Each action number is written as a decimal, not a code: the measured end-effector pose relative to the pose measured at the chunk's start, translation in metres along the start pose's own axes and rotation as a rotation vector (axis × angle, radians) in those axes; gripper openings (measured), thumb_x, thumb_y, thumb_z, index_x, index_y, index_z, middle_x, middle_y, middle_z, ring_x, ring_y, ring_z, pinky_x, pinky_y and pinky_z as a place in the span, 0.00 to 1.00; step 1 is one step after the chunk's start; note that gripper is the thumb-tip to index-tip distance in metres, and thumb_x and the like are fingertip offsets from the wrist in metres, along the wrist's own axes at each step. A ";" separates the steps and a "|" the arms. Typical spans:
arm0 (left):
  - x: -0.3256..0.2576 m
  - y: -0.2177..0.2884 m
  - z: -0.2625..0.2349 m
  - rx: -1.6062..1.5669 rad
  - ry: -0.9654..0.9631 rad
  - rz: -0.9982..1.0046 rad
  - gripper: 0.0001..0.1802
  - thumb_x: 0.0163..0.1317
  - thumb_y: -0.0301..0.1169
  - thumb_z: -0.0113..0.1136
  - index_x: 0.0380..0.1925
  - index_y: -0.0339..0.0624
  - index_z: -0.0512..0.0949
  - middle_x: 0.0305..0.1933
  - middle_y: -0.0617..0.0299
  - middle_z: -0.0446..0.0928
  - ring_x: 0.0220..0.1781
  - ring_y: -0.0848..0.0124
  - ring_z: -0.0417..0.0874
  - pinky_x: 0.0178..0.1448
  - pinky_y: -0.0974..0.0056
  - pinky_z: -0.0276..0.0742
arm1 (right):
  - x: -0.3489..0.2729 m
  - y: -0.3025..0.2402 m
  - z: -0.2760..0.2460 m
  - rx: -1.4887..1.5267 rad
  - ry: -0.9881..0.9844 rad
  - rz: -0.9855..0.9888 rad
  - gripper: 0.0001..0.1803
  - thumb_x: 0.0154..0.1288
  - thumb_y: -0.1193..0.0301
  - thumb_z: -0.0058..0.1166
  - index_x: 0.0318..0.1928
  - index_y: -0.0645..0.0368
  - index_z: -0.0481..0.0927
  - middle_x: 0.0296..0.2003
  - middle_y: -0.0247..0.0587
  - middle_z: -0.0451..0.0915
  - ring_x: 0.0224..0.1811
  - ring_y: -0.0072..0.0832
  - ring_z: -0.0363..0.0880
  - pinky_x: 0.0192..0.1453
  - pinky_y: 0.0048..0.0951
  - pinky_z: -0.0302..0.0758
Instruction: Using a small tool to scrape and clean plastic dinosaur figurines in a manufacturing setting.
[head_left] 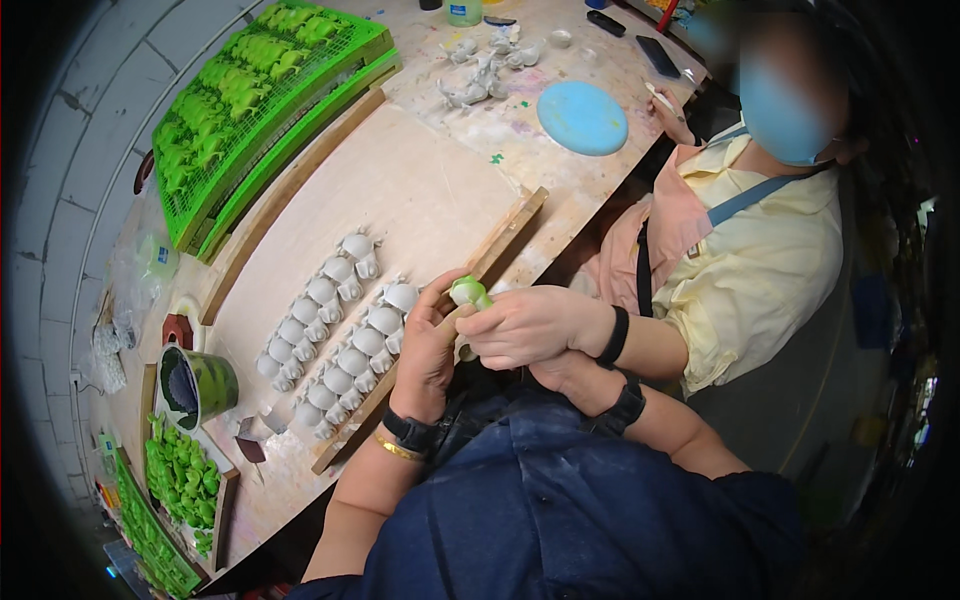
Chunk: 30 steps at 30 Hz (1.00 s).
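Note:
Between my left hand (428,345) and a co-worker's hand (520,325) is a small green-and-white figure (468,292) with a rounded top. My left fingers curl round its left side, while the co-worker's fingers touch it from the right. Most of my right hand (560,370) is behind the co-worker's hand, so its fingers are hidden. Left of my hands, unpainted white figures (338,268) with round tops stand in two slanting rows on a pale board (440,190). The nearer row comes close to my left wrist.
Green trays (290,110) hold many green pieces at the far left. A green-smeared bucket (215,385) stands near a box of loose green pieces (180,475). Wooden strips (510,232) edge the board. Beyond lie a blue disc (582,118) and white pieces (480,85). A co-worker sits at right.

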<state>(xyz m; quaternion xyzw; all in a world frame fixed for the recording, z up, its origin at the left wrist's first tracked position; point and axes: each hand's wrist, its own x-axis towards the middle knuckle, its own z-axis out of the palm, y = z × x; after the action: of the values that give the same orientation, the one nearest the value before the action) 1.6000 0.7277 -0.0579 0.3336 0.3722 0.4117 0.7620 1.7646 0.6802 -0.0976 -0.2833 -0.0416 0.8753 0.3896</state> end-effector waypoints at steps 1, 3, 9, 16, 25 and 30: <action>0.001 0.000 0.002 -0.008 0.014 0.001 0.25 0.56 0.18 0.57 0.56 0.37 0.69 0.47 0.58 0.75 0.48 0.71 0.75 0.52 0.69 0.71 | 0.005 0.010 -0.020 -0.039 -0.049 -0.079 0.17 0.71 0.62 0.41 0.53 0.58 0.69 0.46 0.36 0.75 0.44 0.25 0.75 0.44 0.27 0.73; 0.003 0.003 0.004 -0.016 0.010 0.001 0.25 0.56 0.19 0.57 0.56 0.37 0.69 0.47 0.58 0.75 0.49 0.71 0.75 0.52 0.69 0.71 | 0.007 0.022 -0.038 -0.103 -0.115 -0.210 0.16 0.70 0.61 0.41 0.51 0.56 0.71 0.43 0.35 0.76 0.41 0.25 0.75 0.40 0.27 0.73; 0.007 0.010 0.031 -0.060 -0.008 0.110 0.29 0.61 0.24 0.55 0.62 0.37 0.61 0.55 0.53 0.70 0.55 0.67 0.74 0.57 0.67 0.72 | 0.001 0.010 -0.019 0.088 -0.004 -0.344 0.16 0.65 0.56 0.52 0.41 0.55 0.75 0.30 0.35 0.77 0.23 0.21 0.72 0.25 0.22 0.68; 0.016 0.003 0.027 0.062 0.025 -0.051 0.18 0.61 0.27 0.56 0.51 0.34 0.71 0.43 0.54 0.78 0.41 0.70 0.81 0.44 0.69 0.78 | -0.015 0.003 -0.013 0.050 0.201 -0.289 0.13 0.64 0.62 0.55 0.42 0.58 0.77 0.29 0.34 0.78 0.22 0.18 0.71 0.21 0.18 0.64; 0.020 -0.003 0.033 0.064 0.037 -0.123 0.14 0.60 0.25 0.56 0.46 0.34 0.74 0.36 0.58 0.79 0.32 0.74 0.80 0.39 0.70 0.77 | -0.023 -0.004 -0.014 -0.042 0.196 -0.276 0.11 0.63 0.66 0.56 0.42 0.59 0.77 0.28 0.33 0.78 0.20 0.17 0.71 0.21 0.17 0.64; 0.020 -0.004 0.028 0.064 0.079 -0.143 0.13 0.60 0.24 0.55 0.46 0.34 0.74 0.36 0.58 0.79 0.31 0.74 0.80 0.38 0.70 0.77 | -0.022 -0.006 -0.014 -0.051 0.176 -0.253 0.11 0.63 0.66 0.56 0.42 0.60 0.76 0.28 0.33 0.78 0.22 0.16 0.72 0.22 0.17 0.64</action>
<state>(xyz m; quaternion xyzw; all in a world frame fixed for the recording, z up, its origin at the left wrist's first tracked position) 1.6327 0.7383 -0.0530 0.3140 0.4377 0.3569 0.7632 1.7874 0.6671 -0.0974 -0.3614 -0.0648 0.7896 0.4917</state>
